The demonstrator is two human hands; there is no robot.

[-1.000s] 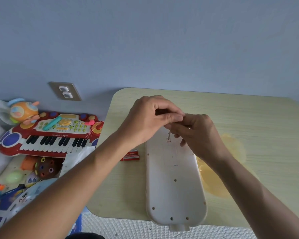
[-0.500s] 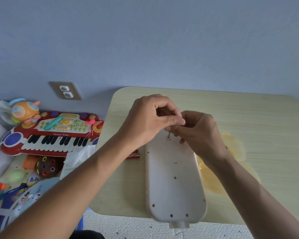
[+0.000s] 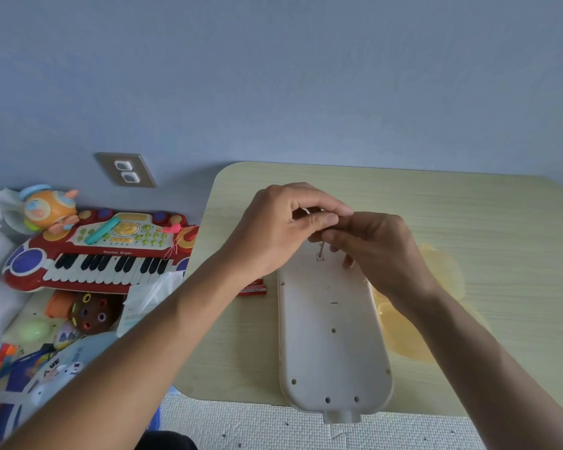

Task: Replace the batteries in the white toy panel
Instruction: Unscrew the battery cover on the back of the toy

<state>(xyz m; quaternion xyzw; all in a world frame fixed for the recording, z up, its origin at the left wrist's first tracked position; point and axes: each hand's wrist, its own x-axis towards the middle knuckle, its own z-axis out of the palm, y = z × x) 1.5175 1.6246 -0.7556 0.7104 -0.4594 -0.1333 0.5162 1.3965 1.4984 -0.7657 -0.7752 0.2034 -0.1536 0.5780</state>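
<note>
Little has shifted since the earlier frame; both hands stay at the panel's far end.

Head view: white toy panel [image 3: 333, 323] lies face-down on table [image 3: 468, 206]. Left hand [image 3: 283, 232] pinches something small, unclear what. Right hand [image 3: 376, 251] grips a thin screwdriver [image 3: 321, 248], tip in the screw recess. Likely unscrewing the battery cover; next move needs steady downward turning.

A plain blue-grey wall [image 3: 273, 76] was seen across the whole upper part of the view, lit softly and evenly. A beige socket plate [image 3: 125, 169] with two white outlets was fixed low on it, at the left. A pale wood-grain tabletop [image 3: 468, 216] with rounded corners was placed against the wall. Under its near edge, a white textured floor mat [image 3: 257, 427] was visible. To the left of the tabletop, the floor was covered with many toys, among them a red toy keyboard [image 3: 98, 254].
</note>
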